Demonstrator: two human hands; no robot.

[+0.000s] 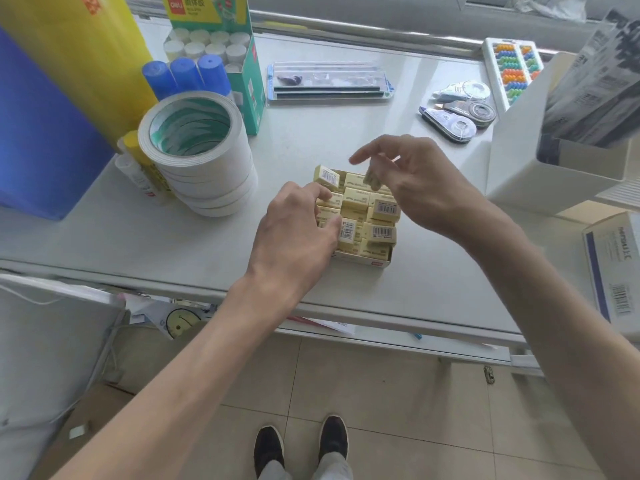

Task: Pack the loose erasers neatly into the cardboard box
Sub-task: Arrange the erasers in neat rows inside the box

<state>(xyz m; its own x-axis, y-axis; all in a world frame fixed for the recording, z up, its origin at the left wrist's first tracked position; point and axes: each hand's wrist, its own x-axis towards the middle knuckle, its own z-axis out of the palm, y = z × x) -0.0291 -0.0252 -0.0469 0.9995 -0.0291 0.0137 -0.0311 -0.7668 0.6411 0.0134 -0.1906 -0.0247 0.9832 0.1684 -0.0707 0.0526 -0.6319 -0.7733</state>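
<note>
A low cardboard box sits in the middle of the white table, filled with several pale yellow erasers, some with the barcode up. One eraser sticks up tilted at the far left corner. My left hand rests on the left side of the box, its thumb and fingers pinching a barcoded eraser. Above the far right of the box, my right hand pinches another eraser, which is blurred.
A stack of white tape rolls stands to the left, with glue sticks and a green box behind. A clear ruler case lies at the back; correction tapes, an abacus and a white box are at right.
</note>
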